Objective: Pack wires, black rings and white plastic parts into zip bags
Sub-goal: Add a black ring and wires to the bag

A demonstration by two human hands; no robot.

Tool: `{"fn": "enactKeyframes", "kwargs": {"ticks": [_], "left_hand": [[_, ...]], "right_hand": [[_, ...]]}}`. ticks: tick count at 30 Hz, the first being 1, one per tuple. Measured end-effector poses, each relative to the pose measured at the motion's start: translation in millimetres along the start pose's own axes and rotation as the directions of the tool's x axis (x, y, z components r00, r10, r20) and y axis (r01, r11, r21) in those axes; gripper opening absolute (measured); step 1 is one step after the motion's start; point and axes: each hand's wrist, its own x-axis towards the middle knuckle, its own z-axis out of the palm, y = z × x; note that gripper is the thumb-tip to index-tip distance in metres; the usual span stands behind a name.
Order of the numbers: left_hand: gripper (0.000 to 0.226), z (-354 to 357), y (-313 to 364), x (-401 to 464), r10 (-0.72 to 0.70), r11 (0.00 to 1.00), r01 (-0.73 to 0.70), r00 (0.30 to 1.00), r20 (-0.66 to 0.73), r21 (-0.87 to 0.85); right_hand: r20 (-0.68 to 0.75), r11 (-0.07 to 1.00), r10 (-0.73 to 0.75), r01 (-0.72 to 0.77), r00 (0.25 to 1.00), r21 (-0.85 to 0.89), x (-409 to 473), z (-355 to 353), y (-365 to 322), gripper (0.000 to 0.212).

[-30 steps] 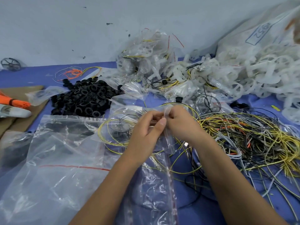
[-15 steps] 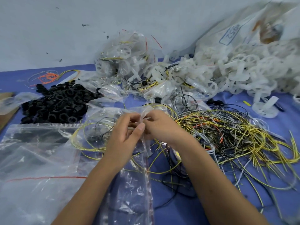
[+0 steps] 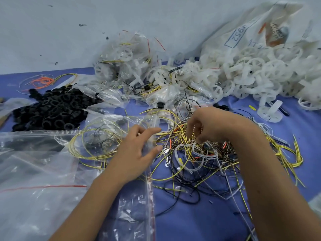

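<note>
A clear zip bag (image 3: 104,136) lies at centre left with coiled yellow and black wires inside. My left hand (image 3: 137,153) rests on the bag's right edge, fingers spread and nearly straight. A tangled pile of yellow, black, white and orange wires (image 3: 199,162) lies to its right. My right hand (image 3: 208,124) is over that pile, fingertips curled down into the strands. A heap of black rings (image 3: 52,110) sits at the left. White plastic wheel parts (image 3: 243,75) are piled at the back right.
Empty zip bags (image 3: 34,188) cover the near left, and one more (image 3: 137,206) lies between my forearms. Filled bags (image 3: 125,63) are stacked against the wall (image 3: 52,32). A large printed sack (image 3: 243,32) stands behind the white parts. Loose orange wires (image 3: 41,81) lie at far left.
Both hands were pinching the top of the wire bag together. My right hand has let go and moved right onto the wire pile; my left hand has opened flat on the bag.
</note>
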Motion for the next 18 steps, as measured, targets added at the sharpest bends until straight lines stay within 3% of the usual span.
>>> {"fn": "enactKeyframes", "kwargs": {"ticks": [5, 11, 18], "left_hand": [[0.03, 0.1, 2.6, 0.9, 0.001, 1.0, -0.001, 0.998, -0.06, 0.006], [0.024, -0.8, 2.7, 2.4, -0.065, 0.998, 0.062, 0.986, -0.152, -0.021], [0.016, 0.2, -7.3, 7.0, -0.285, 0.954, 0.299, 0.921, -0.264, 0.012]], "right_hand": [[0.041, 0.999, 0.035, -0.034, 0.999, -0.037, 3.6, 11.5, 3.6, 0.026], [-0.089, 1.0, -0.012, 0.014, 0.996, 0.022, 6.8, 12.7, 9.1, 0.019], [-0.25, 0.988, -0.093, 0.119, 0.964, 0.094, 3.5, -2.2, 7.3, 0.019]]}}
